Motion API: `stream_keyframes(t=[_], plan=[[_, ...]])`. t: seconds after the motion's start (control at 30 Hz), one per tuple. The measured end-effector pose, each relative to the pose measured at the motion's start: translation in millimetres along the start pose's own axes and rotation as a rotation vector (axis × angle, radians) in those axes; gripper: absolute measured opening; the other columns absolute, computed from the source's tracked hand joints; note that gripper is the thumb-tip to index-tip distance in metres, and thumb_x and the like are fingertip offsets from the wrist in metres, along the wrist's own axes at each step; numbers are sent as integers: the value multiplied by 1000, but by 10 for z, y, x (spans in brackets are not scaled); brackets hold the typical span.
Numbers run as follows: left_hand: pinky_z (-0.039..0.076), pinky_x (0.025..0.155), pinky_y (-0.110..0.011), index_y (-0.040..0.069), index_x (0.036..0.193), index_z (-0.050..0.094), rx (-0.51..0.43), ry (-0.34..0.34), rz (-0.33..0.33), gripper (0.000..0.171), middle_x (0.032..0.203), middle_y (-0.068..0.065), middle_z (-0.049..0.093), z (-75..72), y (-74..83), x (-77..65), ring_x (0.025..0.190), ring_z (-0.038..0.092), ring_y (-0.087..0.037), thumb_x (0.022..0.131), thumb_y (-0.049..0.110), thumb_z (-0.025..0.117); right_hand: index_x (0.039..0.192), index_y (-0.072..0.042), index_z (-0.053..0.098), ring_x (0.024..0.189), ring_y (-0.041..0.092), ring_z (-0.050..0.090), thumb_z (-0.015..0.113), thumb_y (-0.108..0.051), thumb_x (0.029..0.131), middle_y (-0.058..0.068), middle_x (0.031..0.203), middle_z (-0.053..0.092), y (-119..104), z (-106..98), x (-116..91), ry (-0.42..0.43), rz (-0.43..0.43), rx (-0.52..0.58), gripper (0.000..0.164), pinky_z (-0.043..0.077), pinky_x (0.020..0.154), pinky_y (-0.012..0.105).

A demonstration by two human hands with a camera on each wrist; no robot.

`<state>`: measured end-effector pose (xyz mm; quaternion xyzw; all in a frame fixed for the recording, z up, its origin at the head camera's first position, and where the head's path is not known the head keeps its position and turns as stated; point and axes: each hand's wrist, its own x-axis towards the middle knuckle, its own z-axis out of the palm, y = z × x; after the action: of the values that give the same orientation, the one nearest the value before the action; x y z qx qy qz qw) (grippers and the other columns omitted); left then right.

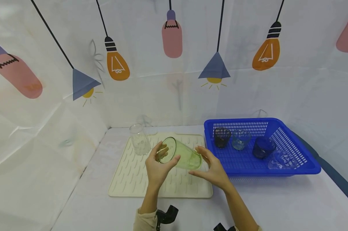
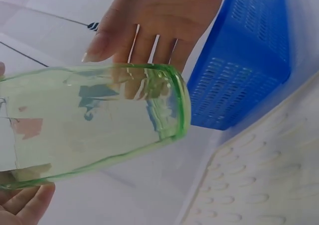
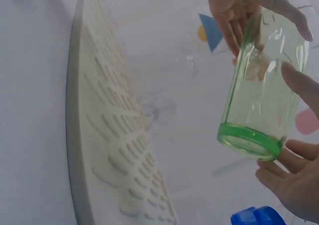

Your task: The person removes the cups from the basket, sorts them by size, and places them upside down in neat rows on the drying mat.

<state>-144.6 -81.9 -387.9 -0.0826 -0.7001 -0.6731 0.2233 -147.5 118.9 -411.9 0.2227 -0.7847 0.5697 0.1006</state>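
Observation:
A clear green drinking glass (image 1: 188,155) is tilted on its side above the cream drying mat (image 1: 127,183), its mouth toward the left and its thick base toward the right. My left hand (image 1: 158,170) grips it near the rim, thumb on the near side and fingers behind. Around the base end, my right hand (image 1: 210,166) is spread, its fingertips right at the glass. The left wrist view shows the right thumb (image 2: 99,46) apart from the glass wall. A tall clear glass (image 1: 140,141) stands upright at the mat's back left corner.
To the right, a blue plastic basket (image 1: 260,173) holds several short glasses, among them a dark glass (image 1: 221,137), a light blue glass (image 1: 241,139) and a navy glass (image 1: 263,147). A white curtain (image 1: 162,93) printed with lamps hangs behind the white table (image 1: 90,205).

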Motion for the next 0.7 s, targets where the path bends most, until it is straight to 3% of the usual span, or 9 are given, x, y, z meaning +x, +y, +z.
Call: stream_keyframes(t=[0.1,0.2,0.43,0.6,0.7], plan=[[55,83,-37,-11,131,46,-43,5,-17,69,115,-23,61,-18,-15,3,101,62,-39,71,1,78,135,7,41,130,40,39,84,-7,69,24,138,45,13,-16,6,7,6,29,80,31,106,50],[55,80,-25,-11,131,45,-107,-3,-77,65,117,-23,59,-43,-13,10,104,61,-39,74,-1,74,135,8,39,131,39,37,83,-5,69,24,138,44,21,-34,9,-1,14,54,80,31,106,50],[52,84,-19,-11,134,41,-256,-24,-228,58,123,-23,53,-78,30,13,101,62,-12,81,-1,64,139,9,33,130,33,39,79,-1,72,25,143,37,56,-60,11,-34,73,175,82,37,100,17],[50,88,-19,-10,134,42,-284,-3,-278,56,128,-26,50,-73,14,4,100,62,-11,85,6,62,140,5,33,119,16,51,77,0,74,23,142,34,56,-61,18,-81,87,332,80,48,92,21],[48,89,-18,-10,134,42,-284,16,-287,56,128,-28,51,-61,-2,-15,100,62,-11,86,10,61,140,3,32,113,12,55,76,1,74,17,139,35,60,-50,29,-109,71,465,80,52,86,25]])
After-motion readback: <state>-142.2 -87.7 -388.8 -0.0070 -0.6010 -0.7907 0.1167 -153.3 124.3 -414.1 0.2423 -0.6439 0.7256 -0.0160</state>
